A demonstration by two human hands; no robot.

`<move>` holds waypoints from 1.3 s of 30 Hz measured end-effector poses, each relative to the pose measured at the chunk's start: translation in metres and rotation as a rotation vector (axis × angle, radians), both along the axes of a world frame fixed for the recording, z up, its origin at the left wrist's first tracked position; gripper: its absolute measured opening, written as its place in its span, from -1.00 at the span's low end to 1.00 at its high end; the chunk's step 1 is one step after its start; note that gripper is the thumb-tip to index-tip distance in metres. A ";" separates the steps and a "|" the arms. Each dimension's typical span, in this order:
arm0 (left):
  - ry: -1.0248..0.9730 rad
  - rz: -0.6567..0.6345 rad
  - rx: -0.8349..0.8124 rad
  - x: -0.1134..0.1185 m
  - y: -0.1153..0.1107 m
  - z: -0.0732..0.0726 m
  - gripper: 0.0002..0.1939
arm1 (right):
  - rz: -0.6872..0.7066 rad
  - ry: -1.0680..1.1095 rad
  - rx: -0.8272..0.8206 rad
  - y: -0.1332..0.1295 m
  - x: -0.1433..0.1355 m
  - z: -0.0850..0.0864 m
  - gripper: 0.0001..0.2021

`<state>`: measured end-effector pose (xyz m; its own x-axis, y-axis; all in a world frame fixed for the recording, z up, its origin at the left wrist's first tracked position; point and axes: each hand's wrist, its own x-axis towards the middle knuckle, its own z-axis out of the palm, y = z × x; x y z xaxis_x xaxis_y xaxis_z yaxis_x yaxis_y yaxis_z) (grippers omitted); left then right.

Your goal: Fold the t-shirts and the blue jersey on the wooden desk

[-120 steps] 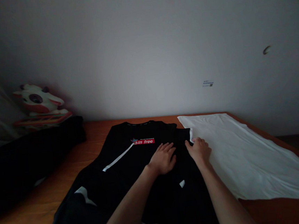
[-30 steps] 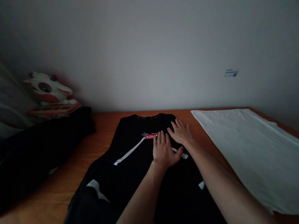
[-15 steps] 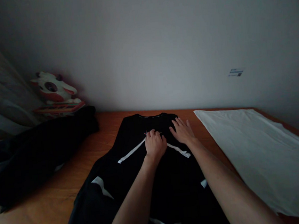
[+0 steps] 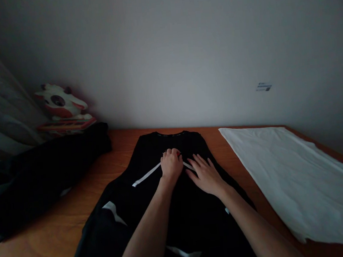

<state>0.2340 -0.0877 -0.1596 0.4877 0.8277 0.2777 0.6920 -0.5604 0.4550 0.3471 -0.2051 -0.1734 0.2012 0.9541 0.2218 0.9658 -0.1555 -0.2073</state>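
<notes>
A black garment (image 4: 196, 206) with white stripes lies spread on the wooden surface, its neckline toward the wall. My left hand (image 4: 171, 163) rests on its upper middle, fingers bent and close together over the small chest print; whether fabric is pinched under the fingertips is hidden. To its right, my right hand (image 4: 204, 173) lies flat on the garment with its fingers spread, covering part of the right white stripe. The left white stripe (image 4: 147, 175) runs down and leftward from my left hand.
A white cloth (image 4: 295, 173) lies flat at the right. Dark bundled clothing (image 4: 49, 171) is at the left on the wooden surface (image 4: 57, 230). Behind it, a cow-shaped toy with a keyboard (image 4: 64, 108) stands by a curtain (image 4: 0, 95). A wall rises at the back.
My right hand has moved down and left, from the garment's upper right edge to the right stripe. My left hand stays over the chest print. The view has shifted slightly.
</notes>
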 end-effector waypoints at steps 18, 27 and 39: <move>0.065 -0.342 0.070 -0.107 -0.030 0.044 -0.84 | -0.010 0.017 0.026 -0.005 0.006 -0.018 -0.37; 0.247 0.047 -0.025 -0.271 -0.021 0.041 -0.62 | 0.079 0.134 0.247 -0.010 0.008 -0.012 -0.68; 0.197 -0.188 -0.402 -0.305 -0.016 0.051 -0.55 | 0.092 0.397 -0.157 -0.159 0.040 0.039 -0.55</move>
